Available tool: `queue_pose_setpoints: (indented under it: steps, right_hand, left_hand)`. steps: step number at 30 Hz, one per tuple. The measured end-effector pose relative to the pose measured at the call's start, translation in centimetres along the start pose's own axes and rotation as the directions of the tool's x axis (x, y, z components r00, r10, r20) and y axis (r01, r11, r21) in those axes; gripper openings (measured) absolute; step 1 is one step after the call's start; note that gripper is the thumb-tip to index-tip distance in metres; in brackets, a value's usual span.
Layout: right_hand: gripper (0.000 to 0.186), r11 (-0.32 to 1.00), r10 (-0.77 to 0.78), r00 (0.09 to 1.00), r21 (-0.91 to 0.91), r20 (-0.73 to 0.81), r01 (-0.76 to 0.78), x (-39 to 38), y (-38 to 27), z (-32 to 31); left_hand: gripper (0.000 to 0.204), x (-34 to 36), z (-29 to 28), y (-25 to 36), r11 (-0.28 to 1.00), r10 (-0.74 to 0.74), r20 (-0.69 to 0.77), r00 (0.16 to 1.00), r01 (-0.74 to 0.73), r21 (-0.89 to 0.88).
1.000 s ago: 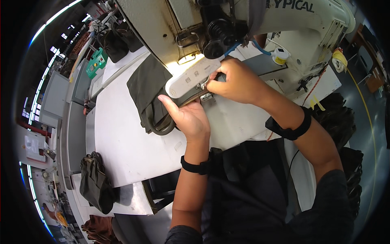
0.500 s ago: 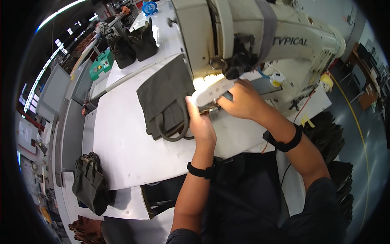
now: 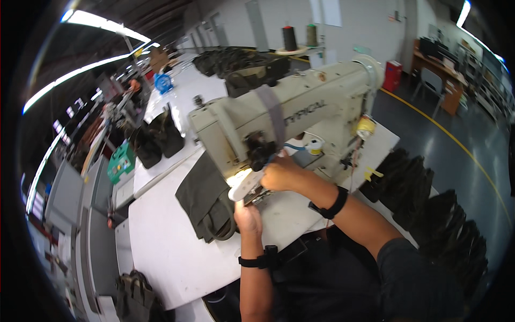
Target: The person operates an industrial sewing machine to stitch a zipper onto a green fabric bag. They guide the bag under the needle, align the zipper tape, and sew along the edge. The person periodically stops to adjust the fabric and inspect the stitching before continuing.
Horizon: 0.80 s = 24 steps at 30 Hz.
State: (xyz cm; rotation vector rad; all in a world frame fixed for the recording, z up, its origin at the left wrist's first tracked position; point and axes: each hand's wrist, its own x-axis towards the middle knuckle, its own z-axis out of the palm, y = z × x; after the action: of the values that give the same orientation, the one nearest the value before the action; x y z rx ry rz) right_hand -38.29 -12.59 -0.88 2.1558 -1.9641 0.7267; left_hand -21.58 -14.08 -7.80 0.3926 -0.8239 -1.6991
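Observation:
An olive-grey bag with a looped handle lies on the white worktable, partly under a cream sewing machine. My left hand is closed at the bag’s zipper edge, just below the white oblong lamp, its fingertips mostly hidden. Beside the needle area and the lamp, my right hand has its fingers curled; what they grip is hidden. A white bottle with a yellow label stands behind that hand.
Dark bags stand on the back table near a green device. Another bag hangs low left. Dark piles line the right side, beside the floor. A chair and a distant person are farther back.
The view has tilted up, showing more of the room, so machine and hands sit lower in it. My left thumb, raised a second ago, has closed in toward the bag edge.

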Motion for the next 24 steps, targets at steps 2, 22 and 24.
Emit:
queue_pose_setpoints:
  steps: [2,22,24]
  right_hand:
    - [0.028,0.948,-0.317,0.908,-0.087,-0.275,0.305,0.9,2.6,2.9]
    - [0.035,0.963,0.190,0.902,0.251,-0.388,-0.096,0.2,-0.8,3.3]
    - [0.031,0.970,0.177,0.863,0.232,-0.473,-0.072,0.0,-1.9,3.5]
  left_hand:
    - [0.047,-0.3,2.4,0.1,1.000,-0.001,0.015,1.000,0.001,-0.020]
    - [0.040,-1.5,3.3,1.5,0.968,-0.029,-0.309,0.951,0.104,0.229]
    - [0.045,-2.7,3.7,2.7,0.929,-0.021,-0.295,0.955,0.127,0.348]
